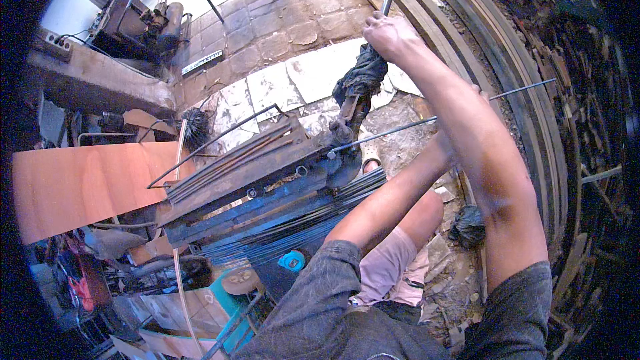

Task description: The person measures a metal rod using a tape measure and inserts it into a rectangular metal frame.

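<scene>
My right hand [392,37] is wrapped round the top of a metal lever [387,3], which leans up from a bench-mounted machine [293,177]. Dark cloth [362,77] is wound about the lever below my fist. My left forearm passes under the right one, and most of my left hand [481,93] is hidden behind it. The fingertips that show are closed about a thin metal rod [527,87]. That rod runs slantwise from the machine's head, under my right forearm, and out to the right.
A bundle of thin rods [267,237] lies along the machine's near side, by a blue tape measure [291,261]. An orange-brown board [100,183] stands at left. Long timbers or bars [460,33] line the right. A black bundle [467,225] rests on the floor near my leg.
</scene>
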Motion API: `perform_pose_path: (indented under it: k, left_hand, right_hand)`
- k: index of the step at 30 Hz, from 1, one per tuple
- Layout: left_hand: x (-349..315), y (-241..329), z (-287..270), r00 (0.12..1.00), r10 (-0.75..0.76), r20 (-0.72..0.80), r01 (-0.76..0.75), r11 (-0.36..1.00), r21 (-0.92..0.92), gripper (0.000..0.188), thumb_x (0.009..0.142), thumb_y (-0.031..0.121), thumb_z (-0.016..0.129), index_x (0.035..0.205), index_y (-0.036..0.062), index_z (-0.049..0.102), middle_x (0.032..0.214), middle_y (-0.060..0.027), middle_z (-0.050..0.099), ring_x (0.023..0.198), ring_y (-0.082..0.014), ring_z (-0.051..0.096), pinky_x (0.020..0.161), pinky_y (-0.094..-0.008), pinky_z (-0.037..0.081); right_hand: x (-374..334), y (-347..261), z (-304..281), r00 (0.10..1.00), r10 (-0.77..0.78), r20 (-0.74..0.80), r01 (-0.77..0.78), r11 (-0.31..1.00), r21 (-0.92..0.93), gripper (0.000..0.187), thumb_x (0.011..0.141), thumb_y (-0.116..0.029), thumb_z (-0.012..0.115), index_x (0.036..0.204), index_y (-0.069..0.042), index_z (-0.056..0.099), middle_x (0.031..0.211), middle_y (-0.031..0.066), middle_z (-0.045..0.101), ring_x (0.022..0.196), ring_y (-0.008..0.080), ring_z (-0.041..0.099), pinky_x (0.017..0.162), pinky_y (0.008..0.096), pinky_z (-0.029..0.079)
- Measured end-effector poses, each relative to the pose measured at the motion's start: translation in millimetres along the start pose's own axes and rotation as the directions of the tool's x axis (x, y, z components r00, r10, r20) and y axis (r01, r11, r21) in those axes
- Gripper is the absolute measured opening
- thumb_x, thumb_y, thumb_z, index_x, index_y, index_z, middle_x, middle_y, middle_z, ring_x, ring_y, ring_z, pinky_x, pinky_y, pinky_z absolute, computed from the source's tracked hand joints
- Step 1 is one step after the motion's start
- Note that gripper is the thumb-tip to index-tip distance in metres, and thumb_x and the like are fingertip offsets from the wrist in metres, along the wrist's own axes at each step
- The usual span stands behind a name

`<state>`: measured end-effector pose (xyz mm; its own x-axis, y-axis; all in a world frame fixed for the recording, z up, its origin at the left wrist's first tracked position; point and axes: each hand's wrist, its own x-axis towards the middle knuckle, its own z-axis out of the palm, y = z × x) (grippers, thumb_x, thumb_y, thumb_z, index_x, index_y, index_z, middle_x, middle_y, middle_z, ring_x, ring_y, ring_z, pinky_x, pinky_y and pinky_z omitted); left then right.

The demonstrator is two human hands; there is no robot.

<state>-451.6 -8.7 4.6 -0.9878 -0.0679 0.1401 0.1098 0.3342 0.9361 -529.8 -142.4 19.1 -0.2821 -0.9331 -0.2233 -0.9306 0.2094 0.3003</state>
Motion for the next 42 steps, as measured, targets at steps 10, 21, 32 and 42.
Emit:
perform_pose_path:
  k: [10,21,32,42]
  left_hand:
    - [6,-38,33,0.921,0.288,-0.262,-0.200,0.927,0.317,0.050,0.090,0.019,0.038,0.132,-0.0079,0.039,0.134,-0.0315,0.043,0.118,-0.0424,0.048,0.101,-0.0484,0.037]
    - [6,-26,25,0.973,0.122,-0.194,-0.080,0.974,0.211,0.045,0.093,0.019,0.035,0.129,-0.0066,0.043,0.127,-0.0288,0.046,0.114,-0.0405,0.049,0.100,-0.0450,0.038]
    - [1,-13,12,0.993,0.034,-0.112,-0.027,0.998,0.062,0.047,0.093,0.021,0.040,0.132,-0.0063,0.039,0.131,-0.0313,0.044,0.119,-0.0423,0.046,0.104,-0.0453,0.036]
    - [-12,-15,22,0.994,0.035,-0.105,-0.022,0.993,0.117,0.049,0.093,0.022,0.042,0.134,-0.0039,0.041,0.135,-0.0304,0.042,0.122,-0.0424,0.044,0.106,-0.0464,0.032]
  right_hand:
    - [1,-2,-5,0.999,0.022,0.039,-0.023,1.000,0.021,0.023,0.081,-0.008,0.062,0.104,-0.009,0.064,0.118,0.0076,0.058,0.122,0.0223,0.049,0.093,0.0393,0.050]
    - [8,1,3,1.000,-0.001,0.009,0.001,1.000,0.029,0.022,0.080,-0.008,0.062,0.102,-0.007,0.066,0.118,0.0075,0.059,0.122,0.0233,0.050,0.094,0.0374,0.050]
    - [4,-1,-4,1.000,-0.020,0.019,0.020,1.000,-0.004,0.018,0.082,-0.008,0.058,0.096,-0.005,0.070,0.113,0.0067,0.065,0.117,0.0244,0.055,0.090,0.0381,0.052]
    - [11,3,22,0.998,0.061,-0.019,-0.059,0.995,0.083,0.016,0.082,-0.008,0.056,0.086,-0.007,0.072,0.102,0.0070,0.070,0.107,0.0234,0.059,0.087,0.0379,0.051]
